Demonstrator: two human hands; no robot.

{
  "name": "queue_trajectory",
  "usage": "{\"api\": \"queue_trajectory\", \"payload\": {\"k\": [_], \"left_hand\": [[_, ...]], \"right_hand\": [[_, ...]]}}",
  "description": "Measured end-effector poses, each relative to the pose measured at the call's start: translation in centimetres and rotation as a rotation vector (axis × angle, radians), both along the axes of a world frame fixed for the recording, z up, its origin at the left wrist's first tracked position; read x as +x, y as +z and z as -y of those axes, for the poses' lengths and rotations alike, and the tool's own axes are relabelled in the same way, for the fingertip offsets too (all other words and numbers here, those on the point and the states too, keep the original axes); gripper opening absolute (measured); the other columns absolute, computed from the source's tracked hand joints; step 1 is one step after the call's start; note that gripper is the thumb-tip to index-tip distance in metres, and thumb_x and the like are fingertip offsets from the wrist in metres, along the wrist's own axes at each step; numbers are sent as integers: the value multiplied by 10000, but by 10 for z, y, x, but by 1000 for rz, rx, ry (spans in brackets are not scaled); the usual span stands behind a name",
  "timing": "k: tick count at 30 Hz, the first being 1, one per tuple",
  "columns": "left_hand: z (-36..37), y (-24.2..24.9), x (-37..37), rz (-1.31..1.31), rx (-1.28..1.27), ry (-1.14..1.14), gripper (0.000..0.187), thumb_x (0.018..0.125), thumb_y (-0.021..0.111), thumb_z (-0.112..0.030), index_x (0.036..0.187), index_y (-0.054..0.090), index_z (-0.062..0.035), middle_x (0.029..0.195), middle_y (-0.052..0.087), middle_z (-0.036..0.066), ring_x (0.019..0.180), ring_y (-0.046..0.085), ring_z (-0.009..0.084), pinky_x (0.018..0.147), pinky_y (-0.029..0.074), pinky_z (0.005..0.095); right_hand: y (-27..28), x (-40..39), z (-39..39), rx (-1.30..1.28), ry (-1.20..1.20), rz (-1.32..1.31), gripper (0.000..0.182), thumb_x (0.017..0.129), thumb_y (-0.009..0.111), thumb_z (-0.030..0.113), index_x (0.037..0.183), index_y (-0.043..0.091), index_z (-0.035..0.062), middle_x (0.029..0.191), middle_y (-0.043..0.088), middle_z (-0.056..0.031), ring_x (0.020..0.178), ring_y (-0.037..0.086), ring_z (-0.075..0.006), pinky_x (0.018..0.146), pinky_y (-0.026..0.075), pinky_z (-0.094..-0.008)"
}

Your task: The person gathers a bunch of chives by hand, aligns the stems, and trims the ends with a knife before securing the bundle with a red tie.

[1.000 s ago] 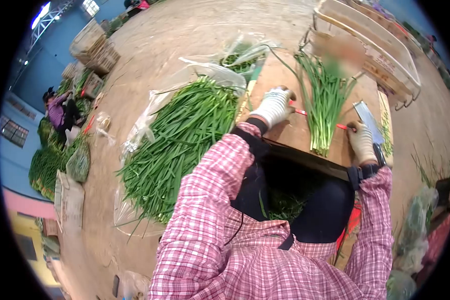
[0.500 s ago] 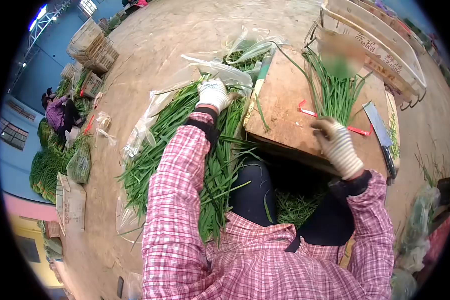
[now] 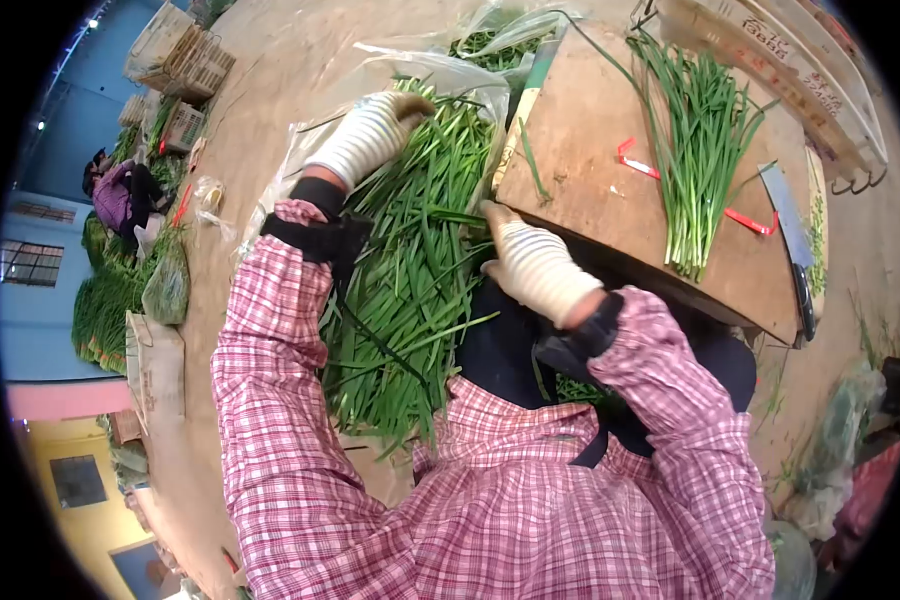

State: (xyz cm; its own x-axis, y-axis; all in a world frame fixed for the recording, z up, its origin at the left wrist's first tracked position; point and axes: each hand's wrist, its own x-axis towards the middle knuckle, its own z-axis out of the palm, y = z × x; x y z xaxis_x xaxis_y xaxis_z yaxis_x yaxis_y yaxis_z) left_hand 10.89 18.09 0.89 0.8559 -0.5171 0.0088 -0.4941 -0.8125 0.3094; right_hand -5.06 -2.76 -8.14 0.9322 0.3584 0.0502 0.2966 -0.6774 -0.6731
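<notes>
A big pile of garlic chives [image 3: 400, 270] lies on clear plastic in front of me, pale stem ends at the far end. My left hand [image 3: 365, 135], in a striped white glove with dirty fingertips, curls its fingers around stems at the pile's upper left. My right hand [image 3: 540, 268], also gloved, is beside the pile's right edge, just off the board. Its thumb and forefinger are apart, with a few leaves close to the fingertips. A separate bunch of chives [image 3: 698, 160] lies on the wooden board [image 3: 590, 130], stems toward me.
A knife [image 3: 792, 240] lies at the board's right side. Red strips [image 3: 752, 222] flank the bunch. Beyond stands a plastic crate [image 3: 790, 60]. At far left a person [image 3: 125, 195] sits among greens and stacked crates [image 3: 180, 60].
My left hand has shifted left across the stem ends. My right hand has left the bunch on the board and moved left to the pile. The view has turned slightly.
</notes>
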Motion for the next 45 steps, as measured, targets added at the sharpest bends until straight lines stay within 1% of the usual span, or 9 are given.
{"api": "queue_trajectory", "payload": {"k": [6, 14, 16, 18, 26, 28, 36, 41, 45], "left_hand": [[14, 10, -6, -43, -18, -57, 245, 950, 590, -161, 1148, 665, -37, 1097, 706, 128, 1001, 656, 220, 911, 497, 334], [76, -43, -77, -1209, -192, -119, 433, 1009, 518, -378, 1171, 654, 0, 1040, 704, 68, 985, 626, 163, 932, 489, 324], [67, -69, -71, -240, -120, -904, 396, 993, 544, -328, 1187, 645, 3, 1081, 694, 67, 1033, 615, 155, 970, 465, 314], [97, -30, -94, -1255, -402, -182, 359, 946, 615, -237, 1204, 632, 11, 1110, 686, 71, 1036, 617, 147, 956, 471, 295], [43, 107, -122, -492, -776, -44, 304, 974, 580, -319, 1145, 652, -80, 1005, 693, 48, 884, 658, 120, 741, 502, 234], [-14, 147, -110, -691, -1050, -175, 353, 987, 564, -323, 1263, 583, -104, 1054, 658, 45, 810, 595, 102, 755, 482, 228], [-16, 298, -220, 317, -1256, -291, 247, 864, 723, -213, 1080, 711, -94, 1107, 704, 167, 950, 726, 274, 786, 617, 320], [0, 312, -233, 1042, -443, 202, 222, 916, 642, -291, 1059, 692, -129, 1023, 723, 121, 525, 616, 125, 432, 540, 262], [-23, 247, -151, 260, -379, 257, 288, 933, 590, -251, 1164, 676, -103, 1004, 682, 18, 793, 564, 139, 777, 458, 276]], "right_hand": [[-18, -8, -13, -359, -21, 222, 135, 849, 553, 112, 920, 657, 62, 919, 632, -144, 816, 681, -293, 594, 556, -429], [34, -53, -2, -375, 23, 611, 198, 786, 568, 189, 936, 631, 76, 806, 571, -68, 768, 585, -229, 652, 462, -372], [41, -56, 2, -361, 35, 574, 204, 785, 572, 182, 948, 631, 76, 841, 580, -64, 785, 590, -229, 680, 469, -373], [43, -61, 7, -248, 17, 629, 225, 785, 570, 176, 976, 635, 78, 892, 596, -70, 814, 599, -231, 708, 477, -375], [64, -82, 70, 272, -87, 622, 311, 780, 631, 36, 1089, 646, 68, 1000, 680, -154, 825, 667, -350, 705, 534, -410], [51, -80, 76, 195, -185, 511, 260, 811, 637, 41, 1067, 666, 72, 972, 686, -131, 832, 665, -339, 729, 536, -401], [-12, -73, 21, -173, 115, 149, 217, 816, 668, 190, 1008, 674, 91, 1064, 649, -130, 922, 648, -345, 797, 528, -436], [-24, -69, 26, -59, 114, 123, 253, 822, 670, 176, 1051, 668, 68, 1115, 631, -142, 946, 640, -355, 825, 523, -441], [-11, -68, 30, -75, 124, 92, 259, 830, 668, 189, 1062, 658, 75, 1040, 633, -152, 913, 635, -371, 802, 520, -445]]}}
